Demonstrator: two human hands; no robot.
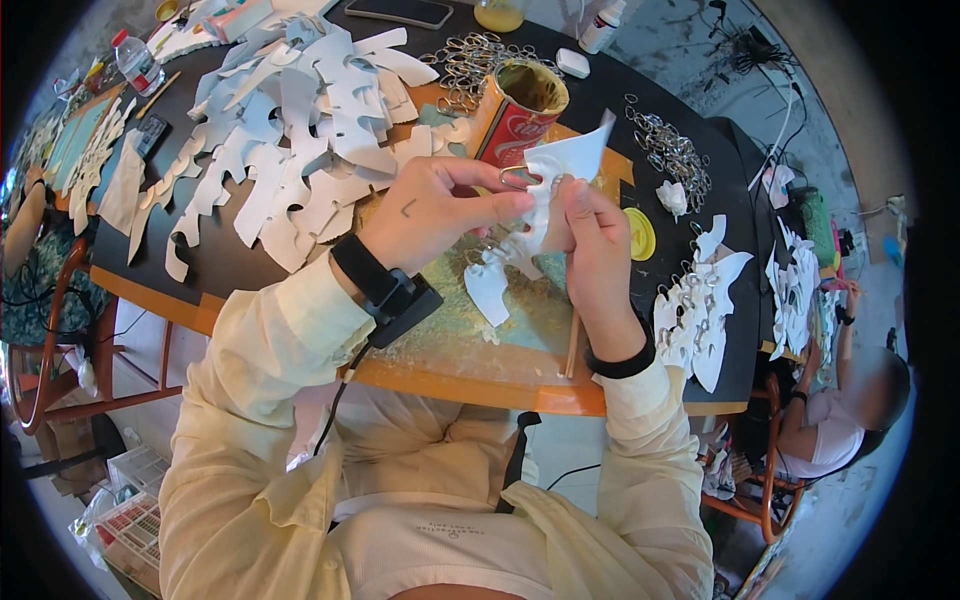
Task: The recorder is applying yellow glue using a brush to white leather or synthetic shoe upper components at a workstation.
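Over the middle of the table, both my hands meet at a white, curvy-edged cut piece (568,158) that looks like leather or stiff sheet. With thumb and fingers closed, my left hand (440,208) pinches a metal ring (516,176) against the piece's left edge. My right hand (600,245) grips the same piece from the right, thumb on top. Its lower part hangs down in a strip, where small rings seem to sit, ending in a white tab (487,290). Just behind my hands stands an open red and orange can (515,115).
White cut pieces (290,140) pile up at left. Loose metal rings (470,75) lie behind the can, more rings (670,150) at right. A yellow lid (640,234) and ringed white pieces (700,305) lie right of my hands. Another person (840,420) sits at far right.
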